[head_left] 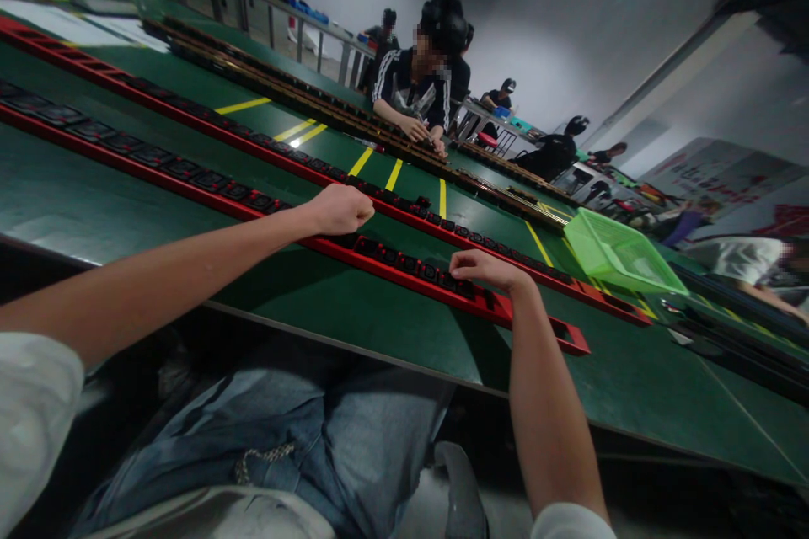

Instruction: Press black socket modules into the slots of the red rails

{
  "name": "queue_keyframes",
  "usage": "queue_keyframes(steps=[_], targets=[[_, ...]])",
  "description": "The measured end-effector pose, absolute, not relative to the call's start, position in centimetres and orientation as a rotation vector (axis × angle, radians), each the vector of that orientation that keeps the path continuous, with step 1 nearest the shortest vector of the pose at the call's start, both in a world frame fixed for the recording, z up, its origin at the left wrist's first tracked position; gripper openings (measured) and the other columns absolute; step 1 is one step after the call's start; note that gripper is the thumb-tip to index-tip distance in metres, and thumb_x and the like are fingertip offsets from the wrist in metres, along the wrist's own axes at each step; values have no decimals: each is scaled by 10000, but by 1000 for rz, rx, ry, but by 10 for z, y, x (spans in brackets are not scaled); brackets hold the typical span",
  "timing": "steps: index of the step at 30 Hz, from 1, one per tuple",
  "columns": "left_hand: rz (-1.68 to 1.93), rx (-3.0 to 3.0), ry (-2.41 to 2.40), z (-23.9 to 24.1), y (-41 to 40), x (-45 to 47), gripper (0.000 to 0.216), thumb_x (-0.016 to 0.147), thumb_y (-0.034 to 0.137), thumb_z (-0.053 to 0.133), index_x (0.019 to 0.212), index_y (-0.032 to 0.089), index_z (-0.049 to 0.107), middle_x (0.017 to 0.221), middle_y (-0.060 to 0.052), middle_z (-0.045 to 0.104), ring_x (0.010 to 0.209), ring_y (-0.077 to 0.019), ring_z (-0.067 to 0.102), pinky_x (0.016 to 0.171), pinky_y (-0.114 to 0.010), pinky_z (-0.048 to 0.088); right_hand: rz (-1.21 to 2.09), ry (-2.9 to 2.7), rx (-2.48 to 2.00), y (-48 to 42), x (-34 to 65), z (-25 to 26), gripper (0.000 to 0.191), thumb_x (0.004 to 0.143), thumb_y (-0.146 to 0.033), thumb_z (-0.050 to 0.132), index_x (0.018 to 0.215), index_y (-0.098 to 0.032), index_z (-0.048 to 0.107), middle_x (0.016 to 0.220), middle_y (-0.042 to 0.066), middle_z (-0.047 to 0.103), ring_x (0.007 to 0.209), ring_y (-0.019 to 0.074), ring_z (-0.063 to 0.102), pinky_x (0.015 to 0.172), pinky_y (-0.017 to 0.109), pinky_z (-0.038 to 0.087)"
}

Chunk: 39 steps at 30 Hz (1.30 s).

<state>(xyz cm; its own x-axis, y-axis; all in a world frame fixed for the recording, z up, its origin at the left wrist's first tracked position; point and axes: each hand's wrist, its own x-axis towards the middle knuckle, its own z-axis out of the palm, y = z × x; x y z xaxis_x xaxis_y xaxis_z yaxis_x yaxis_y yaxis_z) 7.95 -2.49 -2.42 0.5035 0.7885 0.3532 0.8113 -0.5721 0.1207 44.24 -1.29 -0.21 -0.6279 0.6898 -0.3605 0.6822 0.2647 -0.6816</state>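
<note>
A long red rail [537, 325] with a row of black inserts [392, 257] in its slots lies along the near side of the green table. My left hand [341, 209] is a closed fist above this rail; what it holds, if anything, is hidden. Farther right, my right hand [484, 268] has its fingertips pressed together at the black inserts near the rail's right end. Whether a piece is pinched there is too small to tell. Behind both hands runs a second red rail [607, 300], also filled with black parts along much of its length.
Brownish rails [303, 93] lie farther back, where a co-worker [414, 88] leans over them. A green plastic basket [623, 253] stands at the right. White sheets [82, 24] lie at the far left. The green table's edge [354, 345] passes just before my lap.
</note>
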Motion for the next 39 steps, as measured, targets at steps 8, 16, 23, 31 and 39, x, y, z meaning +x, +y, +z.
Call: queue_keyframes(steps=[8, 16, 23, 31, 39], targets=[[-685, -2788, -1352, -25, -21, 78, 397, 940, 435, 439, 734, 184, 667, 875, -36, 685, 742, -146, 591, 598, -260, 331, 1382, -2484, -1379, -14, 443, -1, 392, 694, -507, 787, 837, -178, 626, 737, -11, 595, 682, 136, 516, 623, 267, 380], [-836, -2653, -1394, -30, -22, 82, 281, 856, 218, 464, 810, 210, 742, 878, -17, 697, 774, -139, 621, 682, -238, 432, 1374, -2487, -1396, -14, 441, 0, 410, 689, -521, 792, 843, -179, 628, 749, -2, 604, 690, 140, 526, 620, 267, 390], [-1017, -2594, -1288, -29, -24, 82, 323, 904, 263, 476, 772, 172, 756, 815, -56, 719, 792, -168, 645, 711, -253, 466, 1349, -2510, -1381, -13, 442, -1, 428, 692, -540, 792, 843, -173, 632, 743, -5, 599, 688, 139, 525, 626, 266, 388], [-1147, -2746, -1252, -37, -15, 78, 342, 909, 255, 525, 1149, 210, 764, 891, -33, 788, 775, -137, 703, 757, -232, 501, 1364, -2492, -1388, -13, 443, -2, 427, 687, -536, 791, 843, -174, 628, 743, -8, 595, 693, 142, 526, 636, 270, 387], [-1162, -2537, -1262, -37, -17, 77, 295, 747, 126, 502, 703, 221, 778, 734, -11, 748, 947, -215, 692, 960, -388, 526, 1341, -2504, -1397, -14, 442, -1, 406, 693, -525, 784, 836, -179, 629, 745, -5, 601, 693, 143, 529, 635, 271, 391]])
